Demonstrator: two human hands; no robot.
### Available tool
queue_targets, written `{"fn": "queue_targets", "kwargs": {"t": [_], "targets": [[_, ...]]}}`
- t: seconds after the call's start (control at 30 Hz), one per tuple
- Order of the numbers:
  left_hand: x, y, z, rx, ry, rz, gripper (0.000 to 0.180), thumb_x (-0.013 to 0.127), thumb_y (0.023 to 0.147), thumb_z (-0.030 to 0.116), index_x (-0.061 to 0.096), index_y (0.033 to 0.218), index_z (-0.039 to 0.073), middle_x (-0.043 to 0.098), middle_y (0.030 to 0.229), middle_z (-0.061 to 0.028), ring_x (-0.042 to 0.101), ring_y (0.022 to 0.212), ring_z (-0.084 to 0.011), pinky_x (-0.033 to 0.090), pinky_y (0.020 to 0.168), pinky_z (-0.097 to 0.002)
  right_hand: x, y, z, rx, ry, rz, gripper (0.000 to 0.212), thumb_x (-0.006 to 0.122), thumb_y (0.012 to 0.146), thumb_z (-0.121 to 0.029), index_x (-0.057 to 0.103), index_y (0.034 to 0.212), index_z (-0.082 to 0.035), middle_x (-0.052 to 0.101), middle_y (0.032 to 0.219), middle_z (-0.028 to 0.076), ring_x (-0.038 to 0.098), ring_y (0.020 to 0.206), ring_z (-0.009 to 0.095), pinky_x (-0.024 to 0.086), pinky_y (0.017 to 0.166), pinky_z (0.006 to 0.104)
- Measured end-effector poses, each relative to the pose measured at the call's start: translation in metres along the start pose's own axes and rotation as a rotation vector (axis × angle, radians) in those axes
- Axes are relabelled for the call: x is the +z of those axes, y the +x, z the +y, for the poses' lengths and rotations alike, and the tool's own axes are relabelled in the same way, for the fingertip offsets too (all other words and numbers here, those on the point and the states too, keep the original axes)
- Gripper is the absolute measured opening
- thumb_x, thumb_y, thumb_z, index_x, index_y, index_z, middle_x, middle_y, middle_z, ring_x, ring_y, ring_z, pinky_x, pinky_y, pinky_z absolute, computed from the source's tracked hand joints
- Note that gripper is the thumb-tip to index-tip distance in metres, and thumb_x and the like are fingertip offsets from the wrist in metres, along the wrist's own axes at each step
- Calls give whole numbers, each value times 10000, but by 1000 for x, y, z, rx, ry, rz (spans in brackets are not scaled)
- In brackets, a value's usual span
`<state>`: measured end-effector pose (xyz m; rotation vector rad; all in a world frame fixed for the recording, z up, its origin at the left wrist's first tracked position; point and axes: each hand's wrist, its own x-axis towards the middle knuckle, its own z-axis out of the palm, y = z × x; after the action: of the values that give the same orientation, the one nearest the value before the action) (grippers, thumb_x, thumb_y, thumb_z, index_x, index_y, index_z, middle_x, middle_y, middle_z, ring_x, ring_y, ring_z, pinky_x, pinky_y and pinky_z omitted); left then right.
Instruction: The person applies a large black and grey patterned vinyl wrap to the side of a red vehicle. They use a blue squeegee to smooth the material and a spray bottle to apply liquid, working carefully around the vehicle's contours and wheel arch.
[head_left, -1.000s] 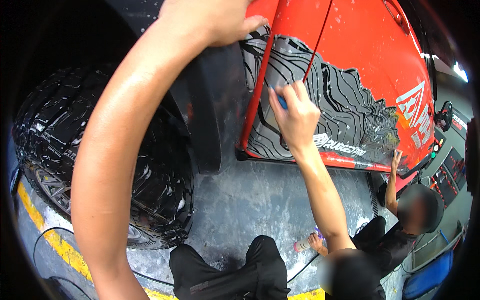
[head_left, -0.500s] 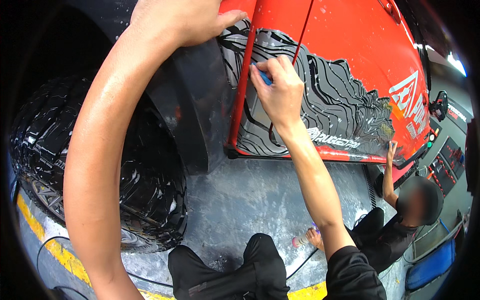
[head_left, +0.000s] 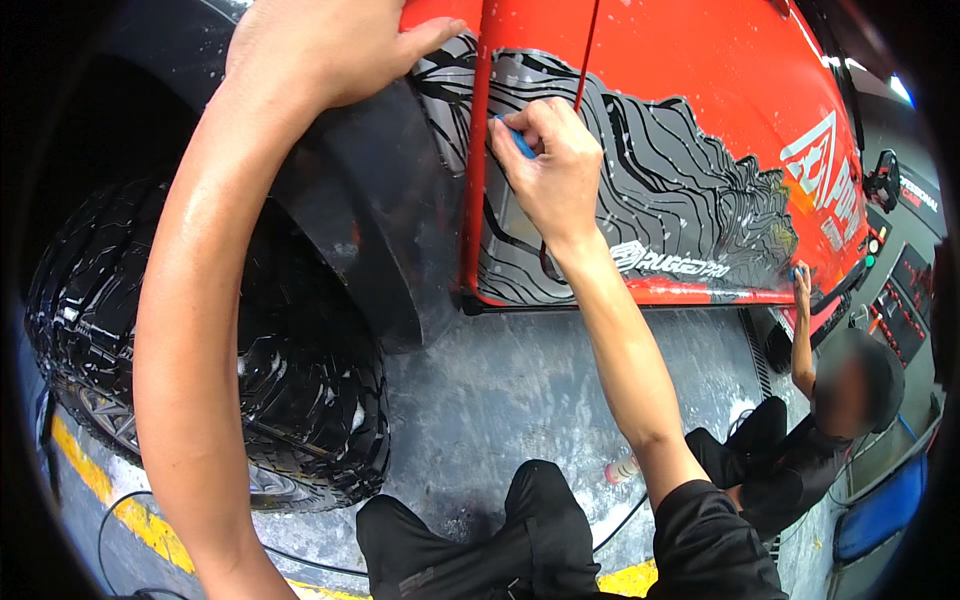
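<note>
My right hand (head_left: 552, 168) is closed around a small blue tool (head_left: 518, 140) and presses it against the wet red car door (head_left: 700, 80), on the grey and black line-patterned decal (head_left: 680, 200) near the door's front edge. Up at the top, my left hand (head_left: 320, 50) lies flat, fingers spread, on the black wheel-arch fender (head_left: 380, 230), its thumb reaching the red panel. Water drops cover the door.
A large black knobbly tyre (head_left: 250, 390) stands at the left below the fender. The wet grey concrete floor (head_left: 520, 390) has a yellow line (head_left: 130, 510). Another person (head_left: 800, 440) crouches at the right, one hand on the door's lower edge. My black-trousered knees (head_left: 500, 540) show below.
My right hand with the blue tool has slid up and left along the decal toward the door's front edge. My left hand stays on the fender.
</note>
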<state>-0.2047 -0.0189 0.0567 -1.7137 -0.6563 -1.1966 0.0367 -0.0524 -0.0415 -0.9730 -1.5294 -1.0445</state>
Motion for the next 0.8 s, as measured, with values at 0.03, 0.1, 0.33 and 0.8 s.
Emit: {"fn": "queue_targets", "kwargs": {"t": [0.03,0.1,0.33,0.8], "targets": [[-2,-1,-5,4,22,-7,730,650,1049,531,536,1619,88,415,1763,-127,295,1680,-263,197,1393,-495,-3,-1,-1,-14,19,21,147,840,919,-109,712,905,-39,647,828,120,676,699,268,542,639,413],[4,-4,-7,-5,-22,-21,729,646,1052,537,535,1619,92,414,1763,-128,291,1681,-264,189,1396,-494,-18,-17,9,157,103,34,143,863,922,-127,752,926,-38,673,837,108,675,701,238,548,642,382],[-2,2,8,-40,23,-54,717,639,1057,544,539,1613,103,409,1762,-125,298,1677,-270,182,1400,-490,-19,11,24,-74,33,76,166,933,868,-141,815,958,-67,698,829,55,652,678,171,521,594,323],[-19,7,21,-49,-41,-58,686,726,1007,489,595,1552,93,463,1709,-127,366,1630,-312,223,1380,-507,-25,10,28,-65,67,91,171,943,853,-155,822,948,-80,669,792,46,602,676,163,490,613,326]]}}
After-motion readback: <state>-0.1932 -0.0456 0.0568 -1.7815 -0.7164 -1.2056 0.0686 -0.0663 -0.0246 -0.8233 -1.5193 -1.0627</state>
